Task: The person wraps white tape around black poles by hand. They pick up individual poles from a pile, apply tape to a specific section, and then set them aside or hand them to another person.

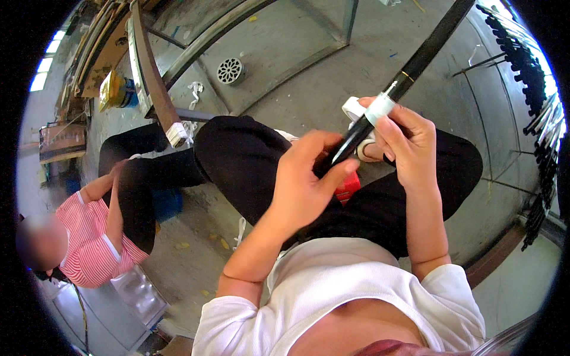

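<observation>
A long, glossy black rod point(409, 71) with a thin gold ring slants from my lap up to the top right. My left hand point(309, 175) is wrapped round its lower part. My right hand point(407, 133) pinches a white, partly see-through band of tape point(380, 108) that lies around the rod. A white ring-shaped piece point(351, 108), perhaps a tape roll, shows beside the right fingertips; part of it is hidden. Below the rod, between my thighs, is a red object point(348, 188) whose kind I cannot make out.
At the left a person in a striped shirt point(98, 246) sits close by. A metal frame point(214, 35) and a brown beam with a white-wrapped end point(155, 77) stand ahead. A round patterned grate point(230, 71) is on the floor. Many black rods point(537, 172) fill a rack at right.
</observation>
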{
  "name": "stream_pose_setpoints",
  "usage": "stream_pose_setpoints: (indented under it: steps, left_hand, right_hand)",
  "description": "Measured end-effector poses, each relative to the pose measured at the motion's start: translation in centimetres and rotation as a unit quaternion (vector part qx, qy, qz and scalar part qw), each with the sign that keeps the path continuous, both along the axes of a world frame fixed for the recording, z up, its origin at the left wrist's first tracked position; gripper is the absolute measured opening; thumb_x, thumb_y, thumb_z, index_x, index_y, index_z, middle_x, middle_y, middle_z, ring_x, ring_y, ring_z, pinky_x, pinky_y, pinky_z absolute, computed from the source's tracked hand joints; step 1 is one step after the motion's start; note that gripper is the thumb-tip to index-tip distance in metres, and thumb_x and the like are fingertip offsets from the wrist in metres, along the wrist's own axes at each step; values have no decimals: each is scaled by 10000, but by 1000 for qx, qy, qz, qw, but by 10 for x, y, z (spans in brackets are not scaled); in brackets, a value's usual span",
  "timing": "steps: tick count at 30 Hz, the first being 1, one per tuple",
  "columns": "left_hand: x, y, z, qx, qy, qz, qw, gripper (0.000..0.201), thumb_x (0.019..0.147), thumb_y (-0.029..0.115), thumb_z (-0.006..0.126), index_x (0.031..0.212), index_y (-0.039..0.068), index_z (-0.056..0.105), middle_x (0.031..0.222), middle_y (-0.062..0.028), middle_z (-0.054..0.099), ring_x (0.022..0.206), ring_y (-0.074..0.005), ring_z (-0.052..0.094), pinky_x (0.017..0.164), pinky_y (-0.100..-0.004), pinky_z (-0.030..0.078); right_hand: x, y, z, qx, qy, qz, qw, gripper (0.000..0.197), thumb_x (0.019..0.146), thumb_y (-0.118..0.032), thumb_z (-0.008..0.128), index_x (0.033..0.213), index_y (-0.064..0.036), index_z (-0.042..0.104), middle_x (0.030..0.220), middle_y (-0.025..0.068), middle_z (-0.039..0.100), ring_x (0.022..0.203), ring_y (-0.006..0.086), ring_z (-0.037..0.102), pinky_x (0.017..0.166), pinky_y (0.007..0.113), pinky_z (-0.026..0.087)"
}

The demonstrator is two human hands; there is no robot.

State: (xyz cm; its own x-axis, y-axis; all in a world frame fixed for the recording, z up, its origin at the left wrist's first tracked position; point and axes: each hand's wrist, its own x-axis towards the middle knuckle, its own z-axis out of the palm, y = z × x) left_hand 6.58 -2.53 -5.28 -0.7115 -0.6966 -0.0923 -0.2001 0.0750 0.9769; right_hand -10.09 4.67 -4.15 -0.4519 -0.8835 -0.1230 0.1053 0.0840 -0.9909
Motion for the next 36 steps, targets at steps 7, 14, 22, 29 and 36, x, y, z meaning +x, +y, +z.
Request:
stream_pose_setpoints:
  steps: [7, 14, 22, 29, 36]
  left_hand:
    - [-3, 8, -14, -53, 48, 24, 997, 427, 801, 205, 714, 1089, 2, 473, 915, -80, 577, 624, -94, 567, 526, -210, 461]
    - [-1, -10, 4, 409, 131, -157, 889, 494, 901, 417, 528, 1105, -32, 511, 806, -112, 608, 506, -130, 561, 412, -216, 419]
    - [0, -16, 5, 470, 148, -200, 847, 342, 917, 274, 535, 1084, -23, 508, 868, -89, 595, 511, -112, 545, 406, -214, 391]
    - [-15, -3, -10, -352, -18, 13, 936, 301, 873, 257, 612, 1021, 2, 550, 850, -71, 596, 589, -111, 562, 455, -213, 422]
    - [-13, -5, 7, 295, 107, -88, 945, 367, 869, 239, 627, 1097, -28, 522, 839, -62, 586, 542, -128, 521, 508, -229, 434]
  right_hand:
    - [0, 1, -1, -15, -3, -10, 1000, 265, 853, -145, 629, 1046, 36, 641, 932, 67, 669, 865, 98, 598, 789, 241, 469]
    - [-12, 8, -4, -13, -50, 33, 998, 264, 856, -160, 624, 1046, 22, 649, 910, 54, 671, 825, 86, 598, 757, 230, 464]
    - [-16, 13, -3, -5, -80, 54, 995, 262, 865, -143, 611, 1053, 38, 640, 914, 67, 670, 818, 84, 595, 755, 234, 467]
    - [-8, 3, -1, 0, 12, -17, 1000, 262, 861, -130, 613, 1068, 28, 639, 929, 69, 674, 831, 80, 591, 762, 233, 465]
    - [-11, 6, -5, 8, -48, 6, 999, 253, 863, -135, 607, 1059, 20, 644, 894, 46, 664, 810, 76, 582, 739, 225, 456]
